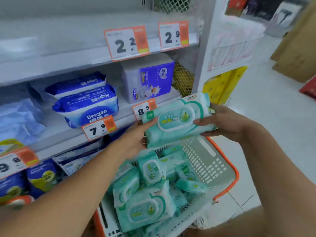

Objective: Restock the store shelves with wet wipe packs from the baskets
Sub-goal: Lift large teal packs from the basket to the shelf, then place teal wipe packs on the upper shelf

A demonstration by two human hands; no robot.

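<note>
Both hands grip one green wet wipe pack (177,119) by its ends — left hand (136,135) at the lower-left end, right hand (227,124) at the right. The pack hangs above the basket (220,168), lid facing up, long axis running left to right, slightly tilted. Lower packs in the basket (145,194) are partly cut off — shelf labels blur.

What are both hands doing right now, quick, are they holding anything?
Left hand: holding the left end of the green wet wipe pack, thumb on top.
Right hand: holding the right end of the same pack, above the basket.
</note>
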